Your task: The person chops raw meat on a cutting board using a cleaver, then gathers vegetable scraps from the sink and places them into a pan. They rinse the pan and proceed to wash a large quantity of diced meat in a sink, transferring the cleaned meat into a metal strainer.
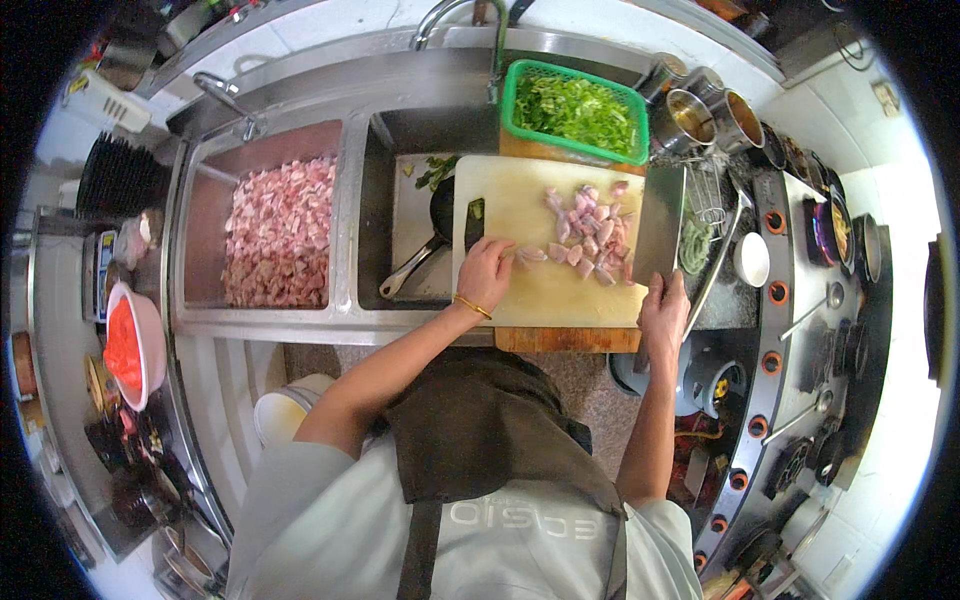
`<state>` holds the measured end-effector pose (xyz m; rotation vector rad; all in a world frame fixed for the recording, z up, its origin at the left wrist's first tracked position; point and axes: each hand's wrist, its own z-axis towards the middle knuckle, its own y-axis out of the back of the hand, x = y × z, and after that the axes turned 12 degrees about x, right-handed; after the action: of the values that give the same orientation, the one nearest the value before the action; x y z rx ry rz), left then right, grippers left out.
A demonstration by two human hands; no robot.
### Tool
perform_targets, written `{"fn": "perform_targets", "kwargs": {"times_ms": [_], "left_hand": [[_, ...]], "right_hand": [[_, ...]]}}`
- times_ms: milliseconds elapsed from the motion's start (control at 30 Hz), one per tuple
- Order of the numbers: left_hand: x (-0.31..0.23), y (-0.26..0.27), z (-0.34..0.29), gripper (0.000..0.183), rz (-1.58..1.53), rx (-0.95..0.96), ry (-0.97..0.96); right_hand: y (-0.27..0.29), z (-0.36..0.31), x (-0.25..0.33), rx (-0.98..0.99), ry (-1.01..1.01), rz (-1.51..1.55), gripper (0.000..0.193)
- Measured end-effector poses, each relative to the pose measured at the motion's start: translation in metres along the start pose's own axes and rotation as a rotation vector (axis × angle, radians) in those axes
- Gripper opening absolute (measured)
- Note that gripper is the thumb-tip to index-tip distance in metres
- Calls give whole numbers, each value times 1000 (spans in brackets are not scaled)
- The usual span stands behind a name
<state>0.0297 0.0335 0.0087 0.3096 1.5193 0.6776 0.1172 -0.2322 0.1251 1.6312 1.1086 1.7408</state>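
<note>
my right hand point(664, 308) gripped cleaver point(662, 225), cutting board's point(550, 305) right edge | left hand point(485, 272): board's left, couldn't tell grip | roomy near edge

The cleaver point(661, 215) — partly hidden by the right grip point(664, 313); the black pan point(442, 212) — partly covered by the cutting board point(552, 302).

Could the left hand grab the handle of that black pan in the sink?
Probably yes. The left hand is at the left edge of the cutting board, and the pan handle nearby in the sink looks uncovered, though the board hides part of the black pan.
</note>
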Motion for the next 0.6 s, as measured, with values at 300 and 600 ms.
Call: {"fn": "perform_targets", "kwargs": {"times_ms": [300, 600], "left_hand": [[-37, -35, 142, 38, 276, 159, -334], [-42, -67, 156, 30, 380, 604, -421]], "right_hand": [[-19, -25, -52, -1, -311, -371, 22], [-51, -51, -19, 193, -251, -162, 27]]}}
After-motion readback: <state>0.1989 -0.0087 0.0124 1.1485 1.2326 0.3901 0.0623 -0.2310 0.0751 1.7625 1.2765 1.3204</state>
